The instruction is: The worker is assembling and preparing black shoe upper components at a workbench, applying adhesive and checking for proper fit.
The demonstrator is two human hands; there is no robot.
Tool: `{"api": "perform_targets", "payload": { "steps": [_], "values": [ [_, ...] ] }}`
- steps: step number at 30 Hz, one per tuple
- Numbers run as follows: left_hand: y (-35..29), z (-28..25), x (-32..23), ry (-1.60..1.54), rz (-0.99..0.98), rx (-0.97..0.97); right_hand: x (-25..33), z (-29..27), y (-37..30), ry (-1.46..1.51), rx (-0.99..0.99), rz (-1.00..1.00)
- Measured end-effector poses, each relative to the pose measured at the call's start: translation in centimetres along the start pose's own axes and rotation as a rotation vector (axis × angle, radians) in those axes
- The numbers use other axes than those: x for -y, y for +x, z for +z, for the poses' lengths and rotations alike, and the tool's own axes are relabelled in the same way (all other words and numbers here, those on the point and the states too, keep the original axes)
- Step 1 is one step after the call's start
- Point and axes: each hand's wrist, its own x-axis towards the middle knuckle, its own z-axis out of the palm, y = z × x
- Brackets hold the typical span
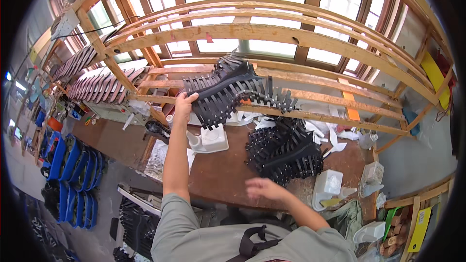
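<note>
At the wooden rack, my left hand (183,106) grips the left end of a black strappy piece (221,90). It has a solid centre band, with many narrow strips running off both sides and small pale studs along some ends. The piece is raised in front of the rack's lower slats. My right hand (266,189) is over the brown table, its fingers stretched out and slightly blurred, with nothing in them. Just beyond it lies a pile of similar black studded strap pieces (286,153).
The wooden slatted rack (272,34) spans the table's (218,174) far side. White plastic containers (213,138) stand near my left forearm, and another (327,189) is to the right. White scraps (335,140) lie behind the pile. Blue trays (77,165) are stacked at left.
</note>
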Motion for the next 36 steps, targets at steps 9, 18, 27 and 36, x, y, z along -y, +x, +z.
{"api": "perform_targets", "payload": {
  "steps": [9,18,27,36],
  "values": [
    [-12.4,-3.7,9.0,0.182,0.113,-0.602,-21.5,-4.1,-10.2,-0.065,-0.658,0.385],
    [-31.0,10.2,20.2,0.072,-0.65,0.22,-8.3,-13.9,-3.6,-0.117,-0.988,-0.233],
    [-26.9,16.3,20.8,0.042,-0.904,0.266,-0.7,-26.6,-1.7,-0.964,-1.045,0.401],
    [-27.1,21.6,18.9,-0.688,-1.163,0.174,-3.4,-30.8,-2.3,-0.725,-0.999,0.159]
  ]
}}
